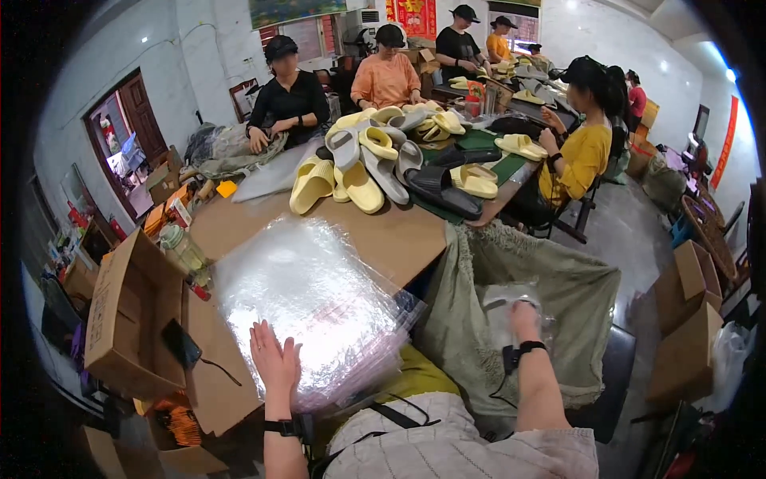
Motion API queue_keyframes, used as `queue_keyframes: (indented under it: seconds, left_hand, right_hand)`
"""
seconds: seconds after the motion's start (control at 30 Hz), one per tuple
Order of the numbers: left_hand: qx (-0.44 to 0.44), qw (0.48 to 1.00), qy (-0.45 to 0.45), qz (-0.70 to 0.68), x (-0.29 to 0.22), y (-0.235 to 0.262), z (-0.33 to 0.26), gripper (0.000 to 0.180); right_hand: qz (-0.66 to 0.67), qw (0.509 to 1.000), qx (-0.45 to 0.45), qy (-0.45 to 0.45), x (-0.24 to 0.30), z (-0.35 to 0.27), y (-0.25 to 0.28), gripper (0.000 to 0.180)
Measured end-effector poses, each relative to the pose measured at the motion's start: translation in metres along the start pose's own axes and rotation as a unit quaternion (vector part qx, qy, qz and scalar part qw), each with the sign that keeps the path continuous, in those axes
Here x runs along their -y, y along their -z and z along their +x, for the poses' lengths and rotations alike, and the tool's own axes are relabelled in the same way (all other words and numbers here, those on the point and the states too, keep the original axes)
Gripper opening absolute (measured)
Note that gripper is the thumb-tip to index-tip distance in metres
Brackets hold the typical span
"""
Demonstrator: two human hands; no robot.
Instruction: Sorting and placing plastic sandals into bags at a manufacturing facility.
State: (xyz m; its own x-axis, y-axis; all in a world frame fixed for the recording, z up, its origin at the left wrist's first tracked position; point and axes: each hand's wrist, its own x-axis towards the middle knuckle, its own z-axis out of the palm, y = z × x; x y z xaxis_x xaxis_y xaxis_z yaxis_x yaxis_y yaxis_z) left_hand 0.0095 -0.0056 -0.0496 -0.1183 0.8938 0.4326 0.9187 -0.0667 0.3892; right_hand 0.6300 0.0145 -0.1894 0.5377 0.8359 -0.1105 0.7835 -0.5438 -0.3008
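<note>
Clear plastic film (307,275) lies under left fingers (265,335), slightly spread (right fingers' (521,311) grip unclear).

The broad table, its top a flat brown sheet like cardboard (399,254), carries a glossy stack of clear plastic bags (307,295) on the near side; beyond, I see heaped chunky pale-yellow and grey slippers (359,189), with black slippers (445,191) near a dark green mat (481,140).

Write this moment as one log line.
left hand: open, at shiny clear plastic stack | right hand: at clear plastic package in green cloth sack; grip unclear | ahead: yellow, grey, black slippers
</note>
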Motion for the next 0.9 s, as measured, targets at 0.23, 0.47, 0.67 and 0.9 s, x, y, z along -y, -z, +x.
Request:
queue_keyframes:
  seconds: [0.23,0.47,0.67,0.9]
  left_hand:
    - [-0.004,1.000,-0.001,0.005,0.000,0.003,-0.003,0.070]
    - [-0.001,1.000,-0.004,-0.008,-0.004,-0.002,0.000,0.071]
    - [-0.024,1.000,-0.020,-0.005,-0.001,-0.001,0.000,0.072]
    - [-0.005,1.000,0.003,0.002,-0.014,0.008,-0.003,0.074]
  right_hand:
    - [0.230,0.959,0.067,0.153,0.106,0.002,-0.034,0.040]
    - [0.254,0.910,-0.246,0.216,0.153,0.022,0.033,0.014]
    - [0.215,0.877,-0.297,0.311,0.222,0.081,0.100,0.021]
    - [-0.038,0.981,-0.043,0.187,0.285,0.099,0.117,0.049]
